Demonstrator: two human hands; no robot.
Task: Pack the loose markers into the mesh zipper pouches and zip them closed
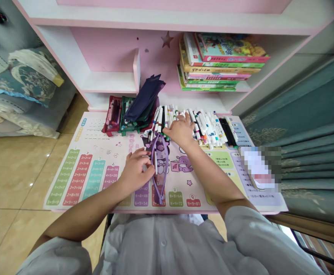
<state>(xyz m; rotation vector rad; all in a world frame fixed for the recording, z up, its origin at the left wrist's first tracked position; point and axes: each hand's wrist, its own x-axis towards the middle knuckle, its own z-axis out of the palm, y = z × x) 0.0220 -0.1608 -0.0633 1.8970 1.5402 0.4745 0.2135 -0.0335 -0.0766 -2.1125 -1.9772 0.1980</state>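
Printed desk (199, 187) | sheer purple pouch (162, 168) | cylindrical markers (209, 126) | hands: left (138, 167) curled at pouch, grip unclear; right (181, 130) spread over markers

The markers (209, 128) look like smooth plastic, the purple pouch (167, 162) like sheer mesh, the floor tiles (18, 172) glossy

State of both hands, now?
Left hand: loosely curled at the purple pouch; grip can't be told.
Right hand: spread over white markers; can't tell if holding any.

Two hands (139, 166) (181, 130) — one purple pouch (161, 168) — many markers (210, 128).
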